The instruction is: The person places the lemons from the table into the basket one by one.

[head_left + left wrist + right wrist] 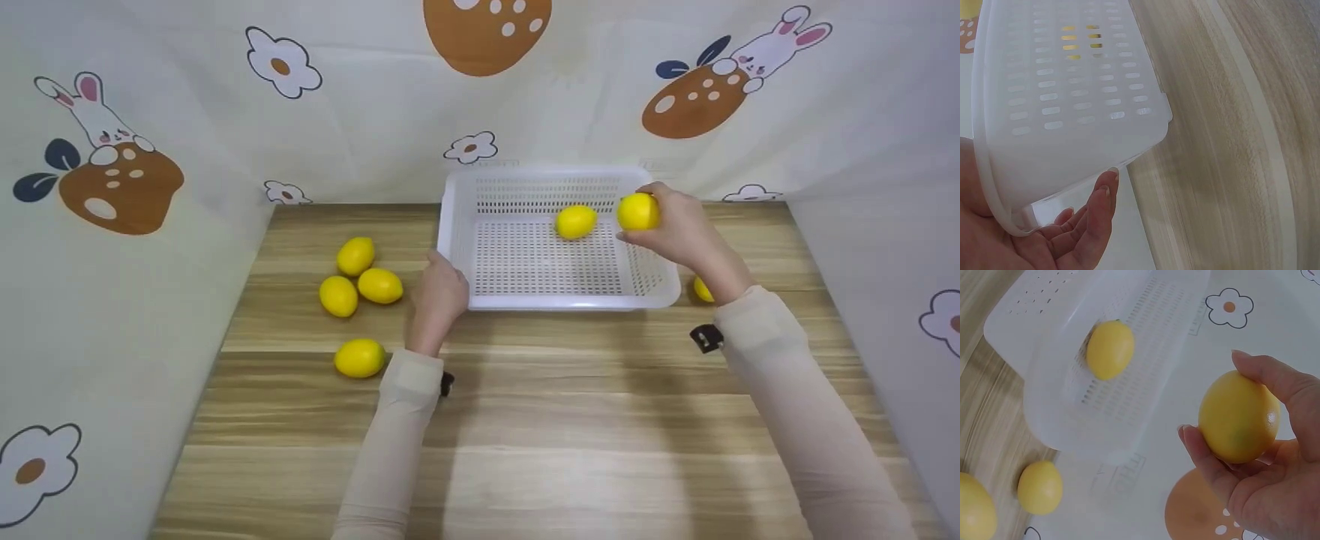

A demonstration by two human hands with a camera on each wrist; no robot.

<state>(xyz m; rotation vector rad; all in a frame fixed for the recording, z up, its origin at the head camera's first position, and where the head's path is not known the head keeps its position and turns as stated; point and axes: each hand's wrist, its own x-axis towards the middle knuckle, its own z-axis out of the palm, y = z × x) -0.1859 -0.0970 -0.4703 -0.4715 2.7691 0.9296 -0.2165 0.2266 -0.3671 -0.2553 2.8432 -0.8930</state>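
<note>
My left hand (pixel 441 294) grips the left end of a white plastic basket (pixel 555 302) with slotted walls. In the left wrist view its fingers (pixel 1098 222) reach along the outside of the basket wall (pixel 1072 163), with the rim against the palm. My right hand (pixel 686 229) holds a yellow lemon (pixel 637 212) above the basket's right end. The right wrist view shows this held lemon (pixel 1238 416) between thumb and fingers. Another lemon (pixel 576 222) lies inside the basket, right of its middle.
Several lemons (pixel 380 286) lie on the wooden table (pixel 555 420) left of the basket. Another lemon (pixel 703 289) is partly hidden behind the right forearm. A printed cloth (pixel 360 135) with rabbits and flowers hangs behind the basket and along both sides.
</note>
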